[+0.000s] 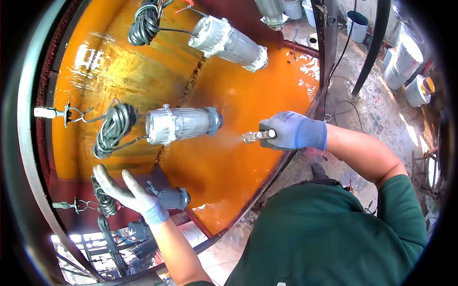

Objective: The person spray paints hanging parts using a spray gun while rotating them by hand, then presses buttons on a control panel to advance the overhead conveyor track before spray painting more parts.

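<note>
My right hand (295, 129), in a blue-grey knit glove, is closed around a small metal spray gun (258, 136). From its nozzle a faint mist drifts left toward a hanging motor-like cylinder (183, 125), mostly light grey with a darker blue-grey end nearest the gun. This cylinder is tied to a coil of black cable (116, 127), which hangs from a metal hook (67, 113). Below that coil my left hand (131, 193), gloved in worn grey-white and blue, has its fingers stretched out and holds nothing. It partly covers a darker grey cylinder (172, 197) and another cable coil (106, 196).
Another light grey cylinder (228, 44) with its cable coil (144, 25) hangs above. Behind everything is a wet orange booth surface (229, 176) with a dark red rim. A black post (374, 47) stands at right, with white buckets (404, 59) on the spattered floor.
</note>
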Demonstrator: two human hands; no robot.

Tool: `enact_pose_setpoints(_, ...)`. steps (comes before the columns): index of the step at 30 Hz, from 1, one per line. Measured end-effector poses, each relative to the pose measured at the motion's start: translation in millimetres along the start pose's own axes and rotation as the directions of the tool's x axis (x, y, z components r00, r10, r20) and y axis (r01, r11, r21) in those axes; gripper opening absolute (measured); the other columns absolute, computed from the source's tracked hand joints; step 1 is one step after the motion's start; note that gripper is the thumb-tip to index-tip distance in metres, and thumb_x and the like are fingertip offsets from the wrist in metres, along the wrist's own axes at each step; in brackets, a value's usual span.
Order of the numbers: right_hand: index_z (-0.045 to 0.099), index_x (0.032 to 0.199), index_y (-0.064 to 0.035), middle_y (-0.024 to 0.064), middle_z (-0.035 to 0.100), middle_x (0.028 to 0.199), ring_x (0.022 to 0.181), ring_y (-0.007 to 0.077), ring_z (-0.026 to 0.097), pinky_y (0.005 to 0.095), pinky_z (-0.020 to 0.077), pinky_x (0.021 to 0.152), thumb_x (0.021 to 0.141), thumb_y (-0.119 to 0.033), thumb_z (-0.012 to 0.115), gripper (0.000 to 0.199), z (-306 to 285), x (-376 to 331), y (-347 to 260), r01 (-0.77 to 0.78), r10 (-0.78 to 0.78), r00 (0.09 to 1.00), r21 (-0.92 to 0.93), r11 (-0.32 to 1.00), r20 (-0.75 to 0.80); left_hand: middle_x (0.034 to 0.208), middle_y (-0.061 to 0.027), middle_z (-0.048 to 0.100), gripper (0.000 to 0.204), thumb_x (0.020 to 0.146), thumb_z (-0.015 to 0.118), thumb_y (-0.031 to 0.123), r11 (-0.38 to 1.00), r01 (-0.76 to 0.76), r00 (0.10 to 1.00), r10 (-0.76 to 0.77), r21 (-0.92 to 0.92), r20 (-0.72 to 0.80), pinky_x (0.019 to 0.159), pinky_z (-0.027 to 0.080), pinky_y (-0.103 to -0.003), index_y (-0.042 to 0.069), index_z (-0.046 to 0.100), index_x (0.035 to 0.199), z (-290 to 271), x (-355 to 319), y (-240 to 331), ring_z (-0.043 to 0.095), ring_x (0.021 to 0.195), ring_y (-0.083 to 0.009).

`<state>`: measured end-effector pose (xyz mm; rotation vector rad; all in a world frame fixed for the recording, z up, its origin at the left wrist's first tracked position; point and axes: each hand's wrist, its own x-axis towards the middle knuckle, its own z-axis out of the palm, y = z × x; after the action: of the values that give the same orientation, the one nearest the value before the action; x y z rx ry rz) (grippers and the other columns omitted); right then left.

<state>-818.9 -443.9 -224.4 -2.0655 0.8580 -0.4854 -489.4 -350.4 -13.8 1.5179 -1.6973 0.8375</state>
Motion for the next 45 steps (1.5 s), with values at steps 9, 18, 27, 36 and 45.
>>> enact_pose_setpoints(9, 0.069, 0.106, -0.009, 0.0153, 0.073, 0.081, 0.091, 0.0343, 0.075, 0.0484, 0.0577, 0.083, 0.098, -0.039, 0.07, 0.031, 0.7, -13.5, -8.8, -0.132, 0.124, 0.991, 0.189, 0.973, 0.053, 0.16, -0.0248, 0.045, 0.046, 0.113, 0.05, 0.023, 0.982, -0.187, 0.982, 0.187, 0.01, 0.038, 0.122, 0.035, -0.051, -0.002, 0.055, 0.152, 10.1, 20.0, 4.4, 0.046, 0.146, -0.0385)
enact_pose_setpoints(18, 0.07, 0.111, -0.0089, 0.0107, 0.076, 0.084, 0.086, 0.0288, 0.076, 0.0433, 0.0576, 0.08, 0.099, -0.037, 0.069, 0.031, 5.9, -13.7, -0.7, -0.097, 0.112, 0.993, 0.336, 0.937, -0.026, 0.153, -0.0197, 0.049, 0.04, 0.111, 0.058, 0.024, 0.975, -0.092, 0.99, 0.112, 0.204, -0.088, 0.117, 0.042, -0.049, -0.001, 0.063, 0.142, -6.0, 0.7, -86.3, 0.051, 0.138, -0.0324)
enact_pose_setpoints(27, 0.068, 0.104, -0.0084, 0.0135, 0.074, 0.082, 0.081, 0.03, 0.076, 0.0444, 0.0573, 0.076, 0.096, -0.031, 0.071, 0.024, 12.3, -5.7, 2.9, -0.198, 0.257, 0.962, 0.418, 0.887, -0.09, 0.142, -0.0282, 0.058, 0.047, 0.108, 0.062, 0.028, 0.949, -0.097, 0.992, 0.116, 0.301, -0.047, 0.117, 0.041, -0.052, -0.006, 0.06, 0.14, 5.6, 11.9, -178.2, 0.055, 0.132, -0.0412)
enact_pose_setpoints(36, 0.068, 0.099, -0.0082, 0.0093, 0.077, 0.084, 0.081, 0.0294, 0.076, 0.0416, 0.0587, 0.074, 0.097, -0.031, 0.071, 0.024, 20.2, 9.7, 21.1, -0.188, 0.273, 0.952, 0.447, 0.875, -0.134, 0.165, -0.0233, 0.04, 0.061, 0.11, 0.059, 0.028, 0.985, 0.127, 0.984, -0.14, 0.116, 0.113, 0.125, 0.032, -0.049, -0.002, 0.043, 0.16, 53.8, 48.5, -118.8, 0.039, 0.151, -0.0377)
enact_pose_setpoints(45, 0.069, 0.102, -0.0082, 0.0093, 0.077, 0.082, 0.082, 0.0303, 0.076, 0.0425, 0.0586, 0.078, 0.096, -0.034, 0.071, 0.026, 31.7, 18.6, 45.7, -0.109, 0.175, 0.98, 0.482, 0.869, -0.094, 0.165, -0.0212, 0.039, 0.056, 0.112, 0.056, 0.022, 0.971, -0.239, 0.967, 0.235, 0.028, 0.097, 0.126, 0.029, -0.046, -0.002, 0.041, 0.16, 91.4, 96.2, 13.8, 0.037, 0.153, -0.033)
